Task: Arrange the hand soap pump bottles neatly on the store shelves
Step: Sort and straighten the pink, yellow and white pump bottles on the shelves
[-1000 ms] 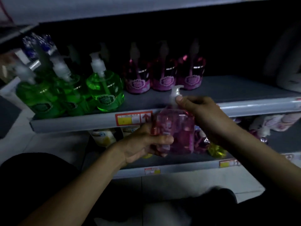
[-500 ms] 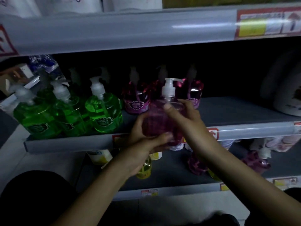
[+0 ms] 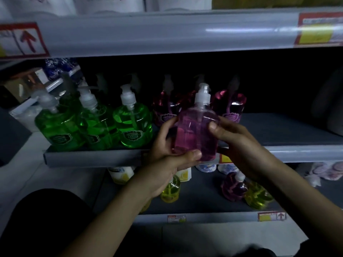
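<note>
A pink pump bottle with a white pump stands upright in both hands at the front edge of the middle shelf. My left hand grips its left side and base, thumb across the front. My right hand holds its right side, thumb on the shoulder. Behind it, dark pink bottles stand in a row. Green bottles stand to the left on the same shelf.
The middle shelf has bare grey surface to the right of the pink row. On the lower shelf stand yellow bottles, a purple bottle and white packs. An upper shelf rail overhangs close above.
Both hands have lifted the pink bottle from below the middle shelf rail up to shelf level. My right hand moved from the pump head to the bottle's side. The view tilted upward.
</note>
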A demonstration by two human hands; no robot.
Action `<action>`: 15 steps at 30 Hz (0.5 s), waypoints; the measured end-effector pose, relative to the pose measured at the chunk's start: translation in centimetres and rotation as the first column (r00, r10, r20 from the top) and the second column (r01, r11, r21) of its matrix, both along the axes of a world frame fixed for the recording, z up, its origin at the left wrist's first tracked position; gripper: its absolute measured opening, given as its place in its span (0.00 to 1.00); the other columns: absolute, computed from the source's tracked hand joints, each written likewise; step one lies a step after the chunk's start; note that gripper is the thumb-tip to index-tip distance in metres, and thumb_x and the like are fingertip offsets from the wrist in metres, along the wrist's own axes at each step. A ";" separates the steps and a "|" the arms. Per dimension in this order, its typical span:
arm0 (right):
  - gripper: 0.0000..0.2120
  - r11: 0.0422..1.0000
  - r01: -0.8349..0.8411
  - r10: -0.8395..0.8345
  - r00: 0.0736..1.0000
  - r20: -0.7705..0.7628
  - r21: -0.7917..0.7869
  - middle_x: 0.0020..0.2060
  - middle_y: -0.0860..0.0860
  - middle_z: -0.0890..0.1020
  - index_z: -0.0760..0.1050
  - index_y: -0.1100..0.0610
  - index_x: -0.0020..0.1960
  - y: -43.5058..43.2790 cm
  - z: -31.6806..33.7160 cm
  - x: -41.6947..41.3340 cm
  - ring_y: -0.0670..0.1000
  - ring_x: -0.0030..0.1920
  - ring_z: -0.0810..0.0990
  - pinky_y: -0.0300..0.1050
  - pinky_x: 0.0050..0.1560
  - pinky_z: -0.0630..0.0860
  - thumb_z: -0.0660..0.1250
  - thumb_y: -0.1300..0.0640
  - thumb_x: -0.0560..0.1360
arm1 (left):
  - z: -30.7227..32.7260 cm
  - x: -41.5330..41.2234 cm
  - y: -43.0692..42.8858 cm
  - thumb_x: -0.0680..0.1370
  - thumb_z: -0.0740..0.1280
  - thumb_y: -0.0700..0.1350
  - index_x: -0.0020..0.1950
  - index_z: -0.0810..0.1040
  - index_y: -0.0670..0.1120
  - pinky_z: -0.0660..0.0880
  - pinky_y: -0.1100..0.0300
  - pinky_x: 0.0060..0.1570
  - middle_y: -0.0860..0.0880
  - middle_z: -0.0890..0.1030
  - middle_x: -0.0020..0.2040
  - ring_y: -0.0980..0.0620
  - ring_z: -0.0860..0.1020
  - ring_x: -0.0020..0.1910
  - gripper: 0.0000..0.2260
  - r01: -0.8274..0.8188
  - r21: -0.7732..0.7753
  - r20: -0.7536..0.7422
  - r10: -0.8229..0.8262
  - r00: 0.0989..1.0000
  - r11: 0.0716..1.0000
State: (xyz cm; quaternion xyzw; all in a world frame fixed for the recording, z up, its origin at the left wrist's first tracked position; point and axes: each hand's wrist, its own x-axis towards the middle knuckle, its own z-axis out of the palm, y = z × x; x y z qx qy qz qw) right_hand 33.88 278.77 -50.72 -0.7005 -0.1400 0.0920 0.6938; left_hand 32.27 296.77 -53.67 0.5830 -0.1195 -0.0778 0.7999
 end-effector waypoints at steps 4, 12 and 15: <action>0.22 0.999 0.030 -0.030 0.999 0.024 0.022 0.53 0.54 0.84 0.75 0.57 0.61 0.7 -0.6 0.2 0.52 0.54 0.84 0.44 0.53 0.80 0.74 0.63 0.69 | -0.2 -1.0 -1.5 0.64 0.77 0.31 0.70 0.66 0.54 0.78 0.53 0.55 0.52 0.78 0.61 0.52 0.79 0.60 0.40 -0.234 0.151 0.212 0.199 0.957 0.961; 0.26 0.886 -0.187 0.256 0.960 -0.113 0.424 0.53 0.60 0.82 0.73 0.65 0.61 -1.2 -1.4 1.6 0.59 0.55 0.82 0.48 0.54 0.78 0.75 0.63 0.64 | 0.7 -0.2 0.0 0.63 0.78 0.40 0.67 0.70 0.50 0.78 0.56 0.52 0.47 0.80 0.58 0.50 0.81 0.55 0.34 -0.121 0.148 0.158 0.097 0.983 0.982; 0.24 0.989 -0.086 0.089 0.996 -0.018 0.119 0.54 0.55 0.84 0.72 0.60 0.64 -0.4 -1.0 1.4 0.56 0.58 0.82 0.45 0.56 0.78 0.72 0.62 0.69 | -0.1 -0.5 -0.8 0.62 0.80 0.37 0.67 0.68 0.54 0.80 0.58 0.51 0.51 0.72 0.62 0.50 0.79 0.59 0.38 -0.349 0.282 0.336 0.249 0.908 0.894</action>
